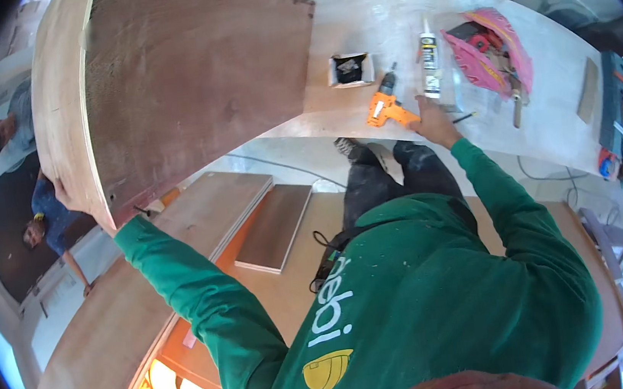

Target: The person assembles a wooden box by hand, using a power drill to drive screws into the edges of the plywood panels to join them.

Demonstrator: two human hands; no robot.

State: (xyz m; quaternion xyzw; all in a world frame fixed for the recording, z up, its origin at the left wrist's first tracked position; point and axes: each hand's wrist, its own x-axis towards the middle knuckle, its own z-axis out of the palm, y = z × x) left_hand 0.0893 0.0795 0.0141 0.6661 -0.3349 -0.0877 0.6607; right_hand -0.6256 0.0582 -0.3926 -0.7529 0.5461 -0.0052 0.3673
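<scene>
A large wooden box or panel assembly (196,61), with a brown inner face and a pale plywood side, stands tilted at the upper left. My left hand (80,201) grips the near lower corner of its pale side, fingers on the outer face. On the pale worktable (338,26), an orange cordless drill (386,107) lies on its side, its bit pointing away. My right hand (435,122) is at the base of the drill's handle, thumb and fingers closed about its end. Just beyond that hand lies a white sealant tube (430,62) with a nozzle.
A small open box of dark screws (350,70) sits beside the drill. Farther right are a pink bag of tools (491,55), a wood strip (587,90) and a toolbox (617,113). Wooden panels (205,206) lie at lower left. Two people (55,204) are at far left.
</scene>
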